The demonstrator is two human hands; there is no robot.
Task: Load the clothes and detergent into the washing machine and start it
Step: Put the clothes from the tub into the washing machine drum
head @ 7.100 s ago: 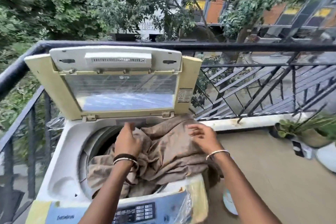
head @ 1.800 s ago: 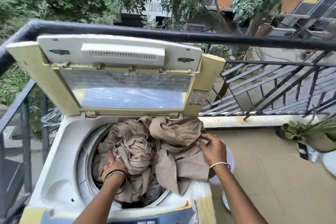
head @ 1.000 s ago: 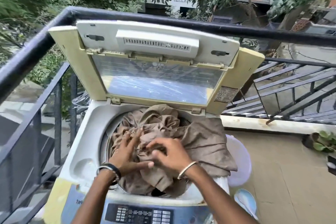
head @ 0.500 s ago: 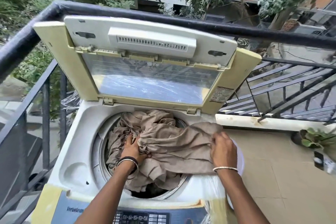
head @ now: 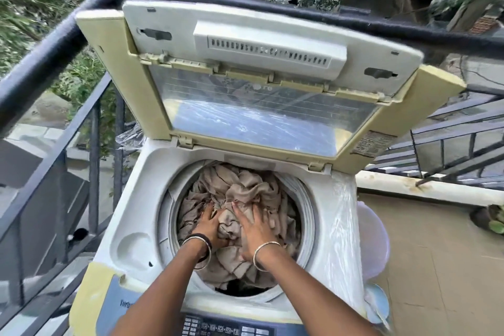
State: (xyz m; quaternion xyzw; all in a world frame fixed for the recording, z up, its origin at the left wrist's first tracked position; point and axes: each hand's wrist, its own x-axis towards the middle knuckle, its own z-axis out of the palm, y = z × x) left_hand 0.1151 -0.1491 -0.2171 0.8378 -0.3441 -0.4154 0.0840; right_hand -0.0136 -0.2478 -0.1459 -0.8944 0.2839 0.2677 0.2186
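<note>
A top-loading washing machine (head: pixel 131 215) stands in front of me with its yellowed lid (head: pixel 261 106) raised upright. Crumpled beige cloth (head: pixel 240 185) fills the round drum. My left hand (head: pixel 208 224) and my right hand (head: pixel 252 226) lie side by side on the cloth inside the drum, fingers spread flat and pressing down. The control panel (head: pixel 226 327) shows at the bottom edge. No detergent is in view.
A black balcony railing (head: pixel 62 35) runs behind and to the left of the machine. A pale plastic tub (head: pixel 373 240) sits on the floor to the right of the machine, with a potted plant (head: pixel 491 218) further right. Clear plastic film (head: pixel 341 226) covers the machine's right side.
The cloth that hung over the drum's right rim is now all inside. My right hand let go of its edge and joined the left, both pressing down.
</note>
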